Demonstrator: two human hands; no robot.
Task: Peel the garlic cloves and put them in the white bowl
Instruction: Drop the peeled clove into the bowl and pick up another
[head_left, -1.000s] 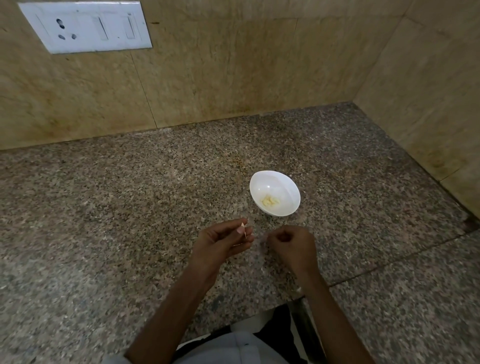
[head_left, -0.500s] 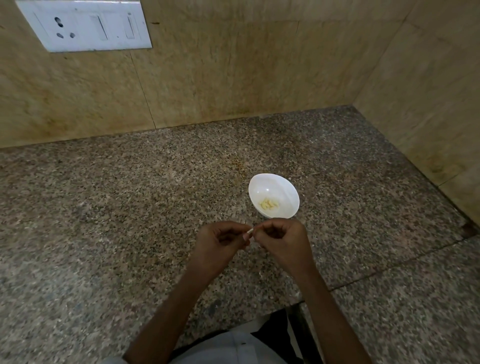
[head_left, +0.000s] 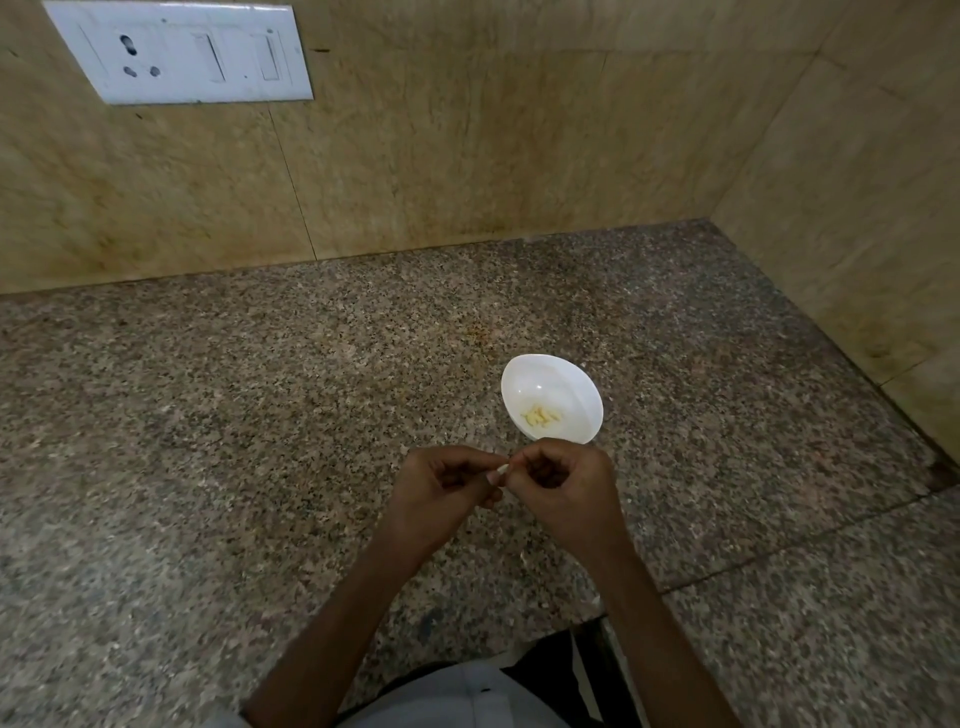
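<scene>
A small white bowl (head_left: 551, 382) stands on the speckled granite counter (head_left: 260, 415), with a few pale peeled garlic cloves (head_left: 540, 416) at its bottom. Just in front of the bowl my two hands meet above the counter. My left hand (head_left: 441, 493) and my right hand (head_left: 563, 491) both pinch one small whitish garlic clove (head_left: 500, 470) between their fingertips. Most of the clove is hidden by the fingers.
Beige tiled walls close the counter at the back and on the right. A white switch and socket plate (head_left: 179, 52) is on the back wall at upper left. A seam (head_left: 779, 561) crosses the counter at lower right.
One second ago only my left hand held the clove, with my right hand apart beside it. The right hand has come over and now pinches the clove too.
</scene>
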